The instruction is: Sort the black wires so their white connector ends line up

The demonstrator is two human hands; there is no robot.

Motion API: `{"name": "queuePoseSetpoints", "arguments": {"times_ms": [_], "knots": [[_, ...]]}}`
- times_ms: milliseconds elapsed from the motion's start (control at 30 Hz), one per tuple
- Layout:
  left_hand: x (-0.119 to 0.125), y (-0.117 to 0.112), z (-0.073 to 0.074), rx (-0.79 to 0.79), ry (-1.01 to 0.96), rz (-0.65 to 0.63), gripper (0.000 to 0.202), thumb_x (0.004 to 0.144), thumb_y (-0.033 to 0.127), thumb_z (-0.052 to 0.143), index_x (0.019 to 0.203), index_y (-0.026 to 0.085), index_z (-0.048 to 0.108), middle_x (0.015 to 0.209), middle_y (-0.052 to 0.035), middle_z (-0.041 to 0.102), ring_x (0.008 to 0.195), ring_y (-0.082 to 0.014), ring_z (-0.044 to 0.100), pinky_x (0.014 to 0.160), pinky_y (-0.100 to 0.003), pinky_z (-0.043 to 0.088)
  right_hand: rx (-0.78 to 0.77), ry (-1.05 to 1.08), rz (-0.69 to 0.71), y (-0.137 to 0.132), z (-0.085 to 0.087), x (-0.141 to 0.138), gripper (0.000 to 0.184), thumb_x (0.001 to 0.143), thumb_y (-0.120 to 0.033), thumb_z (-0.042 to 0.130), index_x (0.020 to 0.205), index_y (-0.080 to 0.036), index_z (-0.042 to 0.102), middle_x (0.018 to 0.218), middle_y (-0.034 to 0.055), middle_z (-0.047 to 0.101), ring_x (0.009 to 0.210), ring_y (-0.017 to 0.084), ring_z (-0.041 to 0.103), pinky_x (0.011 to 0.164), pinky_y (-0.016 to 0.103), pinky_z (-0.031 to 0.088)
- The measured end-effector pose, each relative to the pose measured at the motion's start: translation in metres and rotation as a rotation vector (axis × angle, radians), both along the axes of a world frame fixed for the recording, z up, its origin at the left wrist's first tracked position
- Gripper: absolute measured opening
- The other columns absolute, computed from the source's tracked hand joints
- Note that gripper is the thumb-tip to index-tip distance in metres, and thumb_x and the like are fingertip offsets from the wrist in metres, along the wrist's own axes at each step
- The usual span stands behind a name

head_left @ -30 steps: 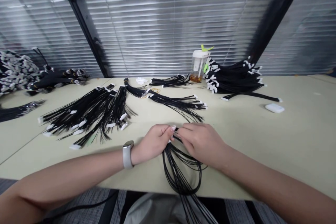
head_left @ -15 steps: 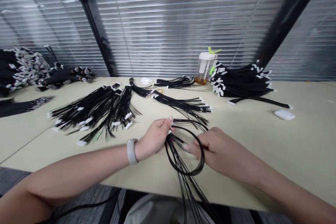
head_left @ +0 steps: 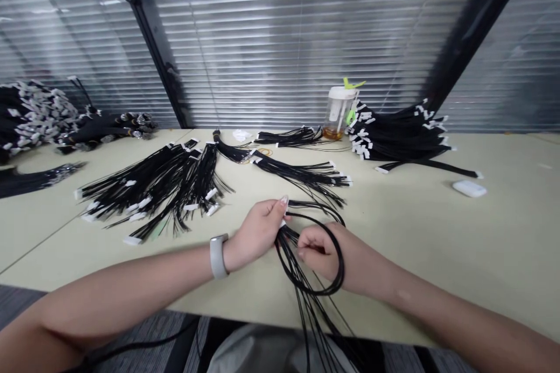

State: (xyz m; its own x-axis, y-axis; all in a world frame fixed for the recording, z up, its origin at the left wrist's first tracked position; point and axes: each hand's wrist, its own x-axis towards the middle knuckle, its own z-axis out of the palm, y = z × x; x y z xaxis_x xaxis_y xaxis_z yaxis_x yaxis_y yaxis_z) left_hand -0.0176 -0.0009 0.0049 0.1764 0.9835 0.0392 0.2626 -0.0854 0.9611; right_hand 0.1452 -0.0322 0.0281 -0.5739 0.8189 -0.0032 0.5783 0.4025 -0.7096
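Note:
A bundle of thin black wires [head_left: 306, 285] runs from my hands down over the table's near edge. My left hand [head_left: 258, 232], with a grey watch at the wrist, pinches the bundle's upper end between thumb and fingers. My right hand [head_left: 332, 256] is closed on the wires just below, and a loop of black wire [head_left: 339, 250] circles round it. Loose wire ends [head_left: 315, 205] stick out past my left fingertips.
Fanned piles of black wires with white connectors [head_left: 153, 186] lie left, another bundle [head_left: 301, 173] ahead, and a large heap [head_left: 398, 137] at back right. A clear lidded cup [head_left: 340, 112] and a white earbud case [head_left: 469, 188] stand on the pale table [head_left: 437, 227].
My right hand has pulled back from my left hand toward me and closed on the wires; a wire loop has formed around it. The left hand has held still.

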Motion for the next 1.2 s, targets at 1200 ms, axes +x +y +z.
{"name": "queuePoseSetpoints", "arguments": {"times_ms": [1200], "knots": [[-0.002, -0.005, 0.000, -0.038, -0.168, -0.020, 0.046, 0.077, 0.057, 0.044, 0.064, 0.013, 0.049, 0.051, 0.0031, 0.044, 0.045, -0.0076, 0.038, 0.043, -0.021, 0.032, 0.190, 0.102, -0.215, 0.013, 0.022, 0.024, 0.026, 0.080, -0.027, 0.044, 0.057, -0.016, 0.049, 0.049, -0.0043, 0.041, 0.048, 0.008, 0.035, 0.044, 0.020, 0.027]]}}
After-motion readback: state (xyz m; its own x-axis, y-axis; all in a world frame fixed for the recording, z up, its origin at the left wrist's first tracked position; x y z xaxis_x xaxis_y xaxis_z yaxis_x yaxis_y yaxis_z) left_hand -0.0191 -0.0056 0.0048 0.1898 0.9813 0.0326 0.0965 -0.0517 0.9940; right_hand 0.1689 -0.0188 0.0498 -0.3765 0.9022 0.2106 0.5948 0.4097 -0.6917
